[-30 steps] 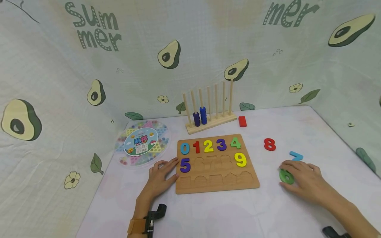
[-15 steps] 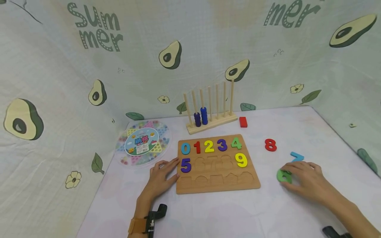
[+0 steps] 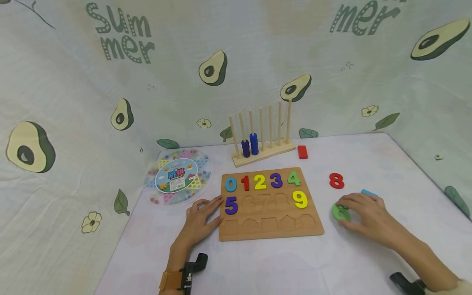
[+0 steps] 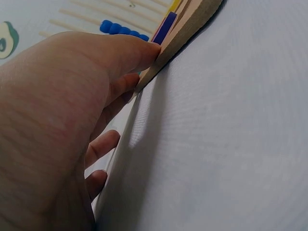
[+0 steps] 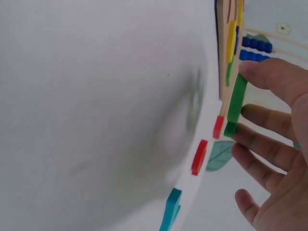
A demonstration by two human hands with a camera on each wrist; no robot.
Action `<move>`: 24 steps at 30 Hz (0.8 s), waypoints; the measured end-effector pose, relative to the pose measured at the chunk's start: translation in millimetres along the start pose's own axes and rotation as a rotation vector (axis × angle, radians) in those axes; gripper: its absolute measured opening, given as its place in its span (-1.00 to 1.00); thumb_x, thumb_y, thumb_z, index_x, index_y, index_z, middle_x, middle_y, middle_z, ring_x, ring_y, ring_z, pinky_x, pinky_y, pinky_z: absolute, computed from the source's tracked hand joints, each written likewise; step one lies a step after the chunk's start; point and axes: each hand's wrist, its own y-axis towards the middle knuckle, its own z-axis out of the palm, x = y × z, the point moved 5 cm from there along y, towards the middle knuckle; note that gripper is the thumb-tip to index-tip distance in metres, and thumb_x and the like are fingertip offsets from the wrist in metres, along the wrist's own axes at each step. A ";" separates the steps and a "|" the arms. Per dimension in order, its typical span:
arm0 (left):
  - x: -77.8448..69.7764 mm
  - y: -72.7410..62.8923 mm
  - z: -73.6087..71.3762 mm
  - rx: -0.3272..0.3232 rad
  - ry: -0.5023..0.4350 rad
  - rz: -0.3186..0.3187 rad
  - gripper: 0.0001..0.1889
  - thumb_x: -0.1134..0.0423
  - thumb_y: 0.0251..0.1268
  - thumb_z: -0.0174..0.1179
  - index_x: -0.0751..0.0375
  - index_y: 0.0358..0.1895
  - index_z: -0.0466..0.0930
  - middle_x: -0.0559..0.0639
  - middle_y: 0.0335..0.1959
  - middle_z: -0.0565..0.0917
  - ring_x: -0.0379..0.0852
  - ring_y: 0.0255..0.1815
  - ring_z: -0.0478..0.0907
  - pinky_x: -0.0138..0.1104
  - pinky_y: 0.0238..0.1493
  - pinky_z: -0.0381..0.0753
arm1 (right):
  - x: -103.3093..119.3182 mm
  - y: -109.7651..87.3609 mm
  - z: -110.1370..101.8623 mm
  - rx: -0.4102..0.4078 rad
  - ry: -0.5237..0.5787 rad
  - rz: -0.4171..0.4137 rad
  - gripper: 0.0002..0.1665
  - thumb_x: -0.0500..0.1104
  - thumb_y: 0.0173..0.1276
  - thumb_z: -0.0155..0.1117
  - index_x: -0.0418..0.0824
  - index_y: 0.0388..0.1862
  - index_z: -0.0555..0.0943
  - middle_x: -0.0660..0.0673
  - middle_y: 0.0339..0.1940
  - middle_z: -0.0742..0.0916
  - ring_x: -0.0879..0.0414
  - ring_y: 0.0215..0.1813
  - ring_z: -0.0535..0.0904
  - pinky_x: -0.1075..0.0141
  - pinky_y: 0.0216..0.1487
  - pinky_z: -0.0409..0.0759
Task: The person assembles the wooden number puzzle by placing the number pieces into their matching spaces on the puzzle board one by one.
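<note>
My left hand (image 3: 200,220) rests at the left edge of the wooden number board (image 3: 258,234), thumb and fingertips touching its edge. In the board lie a blue 0, red 1, yellow 2 (image 3: 259,182), purple 3, green 4, purple 5 (image 3: 231,205) and yellow 9 (image 3: 300,199). To the right of the board, my right hand (image 3: 370,219) pinches a green number 6 (image 3: 336,213) between thumb and fingers. The right wrist view shows this green 6 (image 5: 236,98) edge-on, held over the table. Behind the hand, the blue 7 (image 3: 368,192) is mostly covered.
A red 8 (image 3: 336,180) lies right of the board, and a red block (image 3: 302,152) sits farther back. A wooden peg stand (image 3: 267,153) with blue beads stands behind the board. To the left is a round game box (image 3: 177,176). Patterned cloth rises behind.
My right hand has carried the green 6 leftward toward the board, away from its place beside the blue 7. The left hand has stayed at the board's edge.
</note>
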 end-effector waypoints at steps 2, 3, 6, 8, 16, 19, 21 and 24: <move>0.4 0.1 0.1 0.005 0.000 -0.004 -0.36 -0.21 0.42 0.11 -0.30 0.52 0.27 -0.42 0.50 0.27 -0.06 0.38 0.16 0.00 0.23 0.07 | 4.6 4.0 0.8 -0.004 0.004 -0.016 -0.38 -0.04 -0.05 0.67 -0.19 0.02 0.70 -0.24 0.06 0.69 -0.23 0.18 0.43 -0.27 0.17 0.10; 0.5 0.0 0.3 0.008 0.000 -0.007 -0.36 -0.21 0.41 0.11 -0.30 0.52 0.27 -0.42 0.50 0.26 -0.06 0.38 0.16 0.00 0.23 0.07 | 7.1 6.0 1.1 -0.005 0.009 -0.024 -0.39 -0.05 -0.04 0.67 -0.19 0.02 0.70 -0.23 0.05 0.69 -0.22 0.18 0.44 -0.27 0.16 0.10; 0.9 -0.4 1.1 0.012 0.002 -0.012 -0.36 -0.22 0.41 0.11 -0.30 0.52 0.27 -0.42 0.50 0.26 -0.05 0.38 0.16 0.00 0.24 0.07 | 14.7 12.6 2.0 0.001 0.016 -0.044 -0.40 -0.03 -0.03 0.66 -0.18 0.02 0.70 -0.21 0.05 0.69 -0.23 0.19 0.44 -0.29 0.15 0.11; 1.1 -0.9 1.7 0.014 0.001 -0.014 -0.36 -0.22 0.41 0.11 -0.31 0.52 0.26 -0.41 0.50 0.26 -0.05 0.39 0.16 0.01 0.24 0.07 | 19.7 16.9 2.4 0.008 0.021 -0.054 -0.42 -0.03 -0.01 0.65 -0.18 0.01 0.71 -0.19 0.05 0.69 -0.23 0.20 0.44 -0.29 0.15 0.13; 2.6 -1.7 1.7 0.010 0.000 -0.008 -0.36 -0.21 0.42 0.11 -0.30 0.53 0.26 -0.40 0.50 0.26 -0.03 0.40 0.16 0.02 0.26 0.04 | 36.1 31.5 6.8 0.049 0.034 -0.085 -0.43 -0.01 0.02 0.65 -0.16 0.02 0.71 -0.13 0.06 0.69 -0.17 0.19 0.47 -0.26 0.20 0.14; 1.1 -0.7 1.5 -0.004 -0.001 0.007 -0.37 -0.20 0.41 0.12 -0.27 0.52 0.29 -0.37 0.50 0.28 -0.01 0.39 0.17 0.05 0.26 0.04 | 42.0 36.4 8.0 0.059 0.040 -0.098 -0.45 0.00 0.03 0.64 -0.14 0.01 0.72 -0.12 0.07 0.69 -0.16 0.21 0.46 -0.25 0.20 0.14; -0.2 0.0 1.0 -0.008 0.001 0.012 -0.37 -0.18 0.41 0.13 -0.25 0.51 0.30 -0.35 0.50 0.29 0.00 0.39 0.17 0.07 0.27 0.03 | 46.4 40.2 8.6 0.060 0.044 -0.111 -0.46 0.00 0.04 0.63 -0.12 0.01 0.72 -0.11 0.07 0.69 -0.15 0.21 0.46 -0.24 0.19 0.14; -1.0 0.1 1.3 -0.011 0.005 0.017 -0.37 -0.16 0.40 0.15 -0.23 0.51 0.32 -0.32 0.50 0.31 0.02 0.38 0.18 0.08 0.26 0.04 | 52.9 45.5 10.6 0.061 0.048 -0.126 -0.47 0.00 0.04 0.63 -0.11 0.01 0.72 -0.09 0.07 0.69 -0.15 0.23 0.46 -0.21 0.19 0.14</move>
